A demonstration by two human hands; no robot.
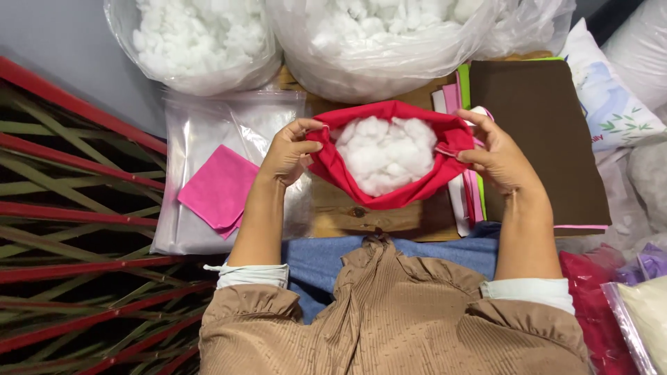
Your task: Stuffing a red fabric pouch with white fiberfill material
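Hands grip the red fabric cover [389,198] above the desk [347,212]: left hand [288,154] and right hand [497,161] pinch its rim open around white stuffing [384,151]; filling looks underway.

Red fabric cover [347,182], mouth stretched wide open, held up above the bench; packed with fluffy white stuffing [384,153], heaped inside.

Stuffing bags [208,42] cut off above.
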